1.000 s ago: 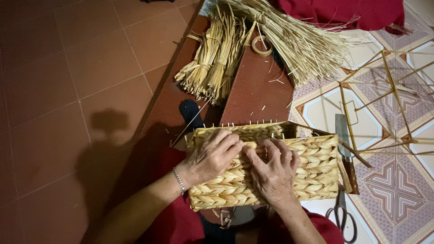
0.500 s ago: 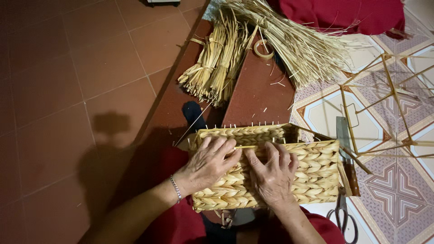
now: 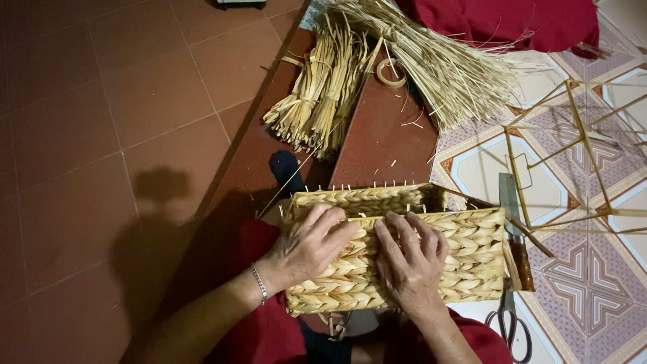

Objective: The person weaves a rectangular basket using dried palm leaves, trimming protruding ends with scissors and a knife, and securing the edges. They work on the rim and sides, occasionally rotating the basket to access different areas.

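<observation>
A rectangular basket woven from pale braided straw rests on my lap, its near wall facing up. My left hand, with a thin bracelet at the wrist, lies on the left half of that wall, fingers curled over the upper edge. My right hand presses flat on the middle of the wall, fingers spread toward the rim. Short stake ends stick up along the far rim.
Bundles of straw and a larger loose sheaf lie ahead beside a tape roll. A knife and scissors sit right of the basket. A thin stick frame stands on patterned tiles. Red cloth lies beyond.
Both hands stay on the basket wall; my left fingers have shifted slightly along the top edge. The view has drifted a little, nothing else moved.
</observation>
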